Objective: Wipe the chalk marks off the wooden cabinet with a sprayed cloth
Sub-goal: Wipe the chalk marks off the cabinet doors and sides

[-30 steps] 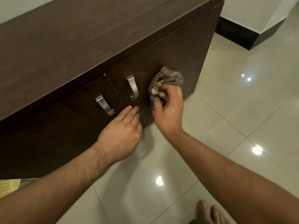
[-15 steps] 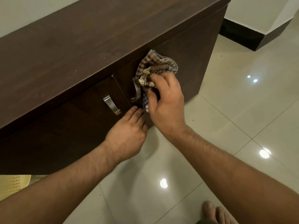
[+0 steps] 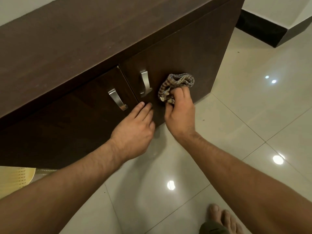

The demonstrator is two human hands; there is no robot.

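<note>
A dark brown wooden cabinet [image 3: 84,41] fills the upper left, with two doors and two silver handles [image 3: 145,83]. My right hand [image 3: 179,114] grips a bunched checked cloth [image 3: 177,81] and holds it against the right door, just right of its handle. My left hand [image 3: 135,127] rests flat with straight fingers on the lower part of the doors, where the two doors meet. No chalk marks show on the door faces.
Glossy cream floor tiles [image 3: 253,115] spread to the right and front, with light spots reflected. A dark skirting [image 3: 260,31] runs along the wall at upper right. A yellow perforated plastic object [image 3: 15,178] sits at the left edge. My bare foot [image 3: 222,218] shows at the bottom.
My right hand has carried the cloth down and to the right, from over the right handle near the door's top to the middle of the door. My left hand has stayed put.
</note>
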